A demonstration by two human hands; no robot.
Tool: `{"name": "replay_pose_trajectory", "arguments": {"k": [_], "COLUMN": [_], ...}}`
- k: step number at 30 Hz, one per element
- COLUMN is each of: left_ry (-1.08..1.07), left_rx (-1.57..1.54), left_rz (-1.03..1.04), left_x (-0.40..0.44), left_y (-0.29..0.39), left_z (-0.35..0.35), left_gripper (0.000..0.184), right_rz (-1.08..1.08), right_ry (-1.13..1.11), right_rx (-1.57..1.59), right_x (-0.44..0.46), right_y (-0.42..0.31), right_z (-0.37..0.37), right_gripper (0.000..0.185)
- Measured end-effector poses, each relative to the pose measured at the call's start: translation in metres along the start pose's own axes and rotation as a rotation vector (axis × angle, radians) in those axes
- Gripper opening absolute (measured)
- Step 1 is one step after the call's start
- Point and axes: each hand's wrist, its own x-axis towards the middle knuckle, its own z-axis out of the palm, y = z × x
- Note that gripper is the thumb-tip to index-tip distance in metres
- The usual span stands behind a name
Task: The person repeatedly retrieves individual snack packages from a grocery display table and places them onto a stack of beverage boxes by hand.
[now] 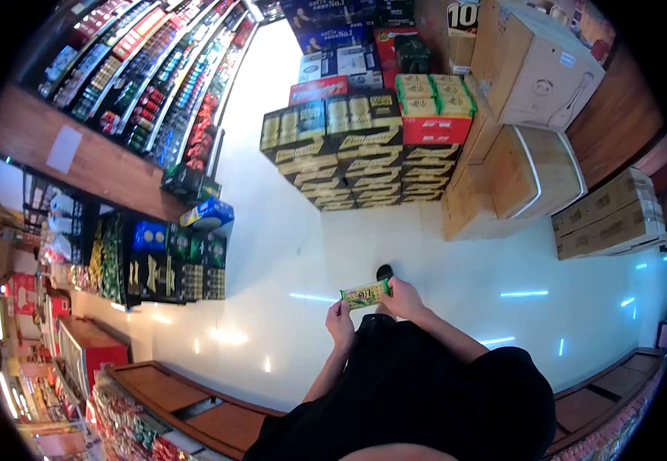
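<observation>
A green and yellow snack packet point(365, 295) is stretched level between my two hands, above the floor and in front of my dark clothing. My left hand point(340, 323) pinches its lower left end, fingers closed. At the opposite end, my right hand point(405, 299) grips the packet's right edge, with the thumb and fingers closed on it. The print on the packet is too small to read. My shoe point(384, 272) shows just beyond it.
Stacked black and gold drink cartons point(364, 154) stand ahead, with green packs in a red box point(435, 129) on top. Big cardboard boxes point(529, 173) are to the right. Shelves of cans point(149, 84) and more cartons point(176, 269) line the left. Wooden counter edges point(187, 399) lie behind.
</observation>
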Motion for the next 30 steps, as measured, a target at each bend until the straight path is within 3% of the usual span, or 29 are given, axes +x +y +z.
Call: {"name": "replay_pose_trajectory", "arguments": {"k": [8, 9, 13, 16, 20, 24, 30], "left_ry": [-0.415, -0.428, -0.632, -0.627, -0.690, -0.622, -0.444], "left_rx": [0.131, 0.152, 0.286, 0.373, 0.292, 0.246, 0.283], "left_rz": [0.132, 0.295, 0.420, 0.560, 0.501, 0.519, 0.497], "left_x": [0.151, 0.166, 0.213, 0.237, 0.264, 0.296, 0.325], "left_y": [0.098, 0.103, 0.163, 0.198, 0.232, 0.263, 0.308], "left_z": [0.090, 0.105, 0.155, 0.192, 0.250, 0.312, 0.385], "left_gripper": [0.030, 0.031, 0.037, 0.037, 0.038, 0.038, 0.038], "right_rz": [0.012, 0.028, 0.127, 0.159, 0.137, 0.066, 0.132], "right_ry": [0.268, 0.321, 0.468, 0.554, 0.654, 0.682, 0.480], "right_rx": [0.037, 0.071, 0.149, 0.184, 0.114, 0.156, 0.090], "right_x": [0.128, 0.140, 0.178, 0.207, 0.258, 0.317, 0.401], "right_y": [-0.002, -0.003, 0.001, 0.009, 0.040, 0.047, 0.069], "right_z": [-0.085, -0.094, -0.131, -0.158, -0.196, -0.251, -0.315], "right_gripper": [0.027, 0.026, 0.026, 0.027, 0.028, 0.037, 0.052]}}
